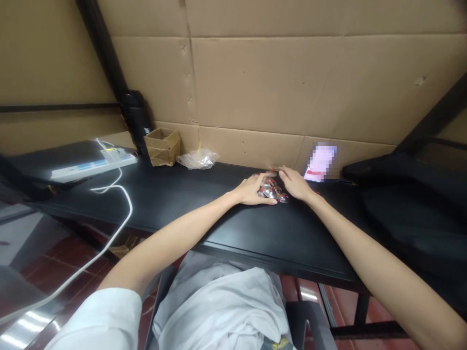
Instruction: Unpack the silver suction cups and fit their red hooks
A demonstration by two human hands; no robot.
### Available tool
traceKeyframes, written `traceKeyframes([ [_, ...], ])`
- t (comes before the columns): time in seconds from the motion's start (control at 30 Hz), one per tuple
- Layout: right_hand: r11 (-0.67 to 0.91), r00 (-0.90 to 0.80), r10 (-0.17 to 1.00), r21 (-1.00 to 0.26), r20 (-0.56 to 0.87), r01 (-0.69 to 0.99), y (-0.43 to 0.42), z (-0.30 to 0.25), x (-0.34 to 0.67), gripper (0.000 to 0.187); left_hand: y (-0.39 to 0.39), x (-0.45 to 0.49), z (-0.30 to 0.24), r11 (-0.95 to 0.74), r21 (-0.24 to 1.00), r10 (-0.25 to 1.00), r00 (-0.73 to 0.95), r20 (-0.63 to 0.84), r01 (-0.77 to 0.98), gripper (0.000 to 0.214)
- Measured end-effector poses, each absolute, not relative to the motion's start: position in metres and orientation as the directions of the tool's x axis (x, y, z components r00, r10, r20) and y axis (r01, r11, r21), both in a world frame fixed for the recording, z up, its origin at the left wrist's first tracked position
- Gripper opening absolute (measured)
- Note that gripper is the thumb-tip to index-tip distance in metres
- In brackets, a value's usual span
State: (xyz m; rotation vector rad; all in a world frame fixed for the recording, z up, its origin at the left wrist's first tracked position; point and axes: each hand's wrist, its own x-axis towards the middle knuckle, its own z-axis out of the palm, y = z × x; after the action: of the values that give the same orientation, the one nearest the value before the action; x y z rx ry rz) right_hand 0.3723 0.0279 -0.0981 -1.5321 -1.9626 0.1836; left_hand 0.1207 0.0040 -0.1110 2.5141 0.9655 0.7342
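A small heap of shiny metal discs with red parts (270,189) lies on the black table (204,214) near the cardboard wall. My left hand (251,190) rests against the heap's left side, fingers curved around it. My right hand (295,183) lies on the heap's right side, fingers stretched flat and touching the discs. Both hands cup the heap between them; neither lifts a piece.
A small open cardboard box (162,146) and a crumpled clear plastic bag (199,159) stand at the back left. A white power strip (93,164) with its cable lies far left. A lit phone (320,162) leans on the wall; a black bag (408,194) fills the right.
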Motion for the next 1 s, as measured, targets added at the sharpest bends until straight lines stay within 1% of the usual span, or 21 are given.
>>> traceKeyframes([
  [0.03,0.296,-0.166,0.934,-0.429,0.315,0.853,0.03,-0.103,0.375,0.067,0.004,0.121,-0.111,-0.708,0.485,0.695,0.629,0.348,0.514,0.117],
  [0.1,0.278,-0.223,0.958,-0.397,0.18,0.875,0.033,-0.111,0.374,0.077,0.005,0.122,-0.113,-0.697,0.492,0.71,0.602,0.365,0.522,0.123],
  [0.17,0.284,-0.253,0.959,-0.398,0.129,0.872,0.036,-0.116,0.369,0.084,0.007,0.124,-0.115,-0.663,0.511,0.744,0.558,0.367,0.547,0.136],
  [0.23,0.292,-0.253,0.956,-0.424,0.147,0.857,0.038,-0.116,0.367,0.089,0.01,0.125,-0.117,-0.618,0.537,0.781,0.527,0.335,0.575,0.149],
  [0.3,0.308,-0.24,0.951,-0.505,0.196,0.806,0.041,-0.115,0.367,0.089,0.013,0.125,-0.119,-0.591,0.558,0.798,0.523,0.3,0.583,0.152],
  [0.4,0.393,-0.204,0.917,-0.685,0.343,0.614,0.046,-0.116,0.373,0.083,0.014,0.125,-0.118,-0.595,0.573,0.791,0.536,0.295,0.564,0.149],
  [0.47,0.429,-0.141,0.897,-0.747,0.419,0.507,0.049,-0.118,0.376,0.082,0.013,0.124,-0.116,-0.604,0.582,0.782,0.545,0.302,0.545,0.145],
  [0.5,0.43,-0.117,0.895,-0.759,0.431,0.488,0.05,-0.119,0.376,0.082,0.012,0.124,-0.116,-0.608,0.587,0.778,0.548,0.307,0.534,0.142],
  [0.57,0.41,-0.118,0.904,-0.761,0.41,0.503,0.05,-0.121,0.375,0.082,0.012,0.123,-0.116,-0.62,0.592,0.769,0.551,0.325,0.515,0.135],
  [0.67,0.395,-0.197,0.918,-0.757,0.344,0.52,0.042,-0.122,0.365,0.079,0.014,0.124,-0.118,-0.623,0.588,0.772,0.525,0.359,0.515,0.128],
  [0.73,0.397,-0.216,0.918,-0.785,0.333,0.475,0.034,-0.122,0.353,0.077,0.015,0.124,-0.118,-0.617,0.589,0.781,0.499,0.376,0.522,0.136],
  [0.8,0.396,-0.21,0.918,-0.829,0.338,0.395,0.025,-0.12,0.338,0.072,0.015,0.124,-0.117,-0.614,0.598,0.781,0.505,0.367,0.515,0.143],
  [0.93,0.378,-0.21,0.919,-0.898,0.333,0.228,0.017,-0.111,0.321,0.058,0.015,0.121,-0.115,-0.631,0.636,0.747,0.57,0.343,0.444,0.135],
  [0.97,0.357,-0.183,0.929,-0.907,0.321,0.222,0.017,-0.105,0.323,0.058,0.015,0.121,-0.115,-0.633,0.651,0.741,0.572,0.352,0.419,0.133],
  [1.0,0.338,-0.146,0.94,-0.905,0.309,0.26,0.018,-0.099,0.33,0.059,0.015,0.121,-0.116,-0.633,0.664,0.738,0.569,0.364,0.397,0.132],
])
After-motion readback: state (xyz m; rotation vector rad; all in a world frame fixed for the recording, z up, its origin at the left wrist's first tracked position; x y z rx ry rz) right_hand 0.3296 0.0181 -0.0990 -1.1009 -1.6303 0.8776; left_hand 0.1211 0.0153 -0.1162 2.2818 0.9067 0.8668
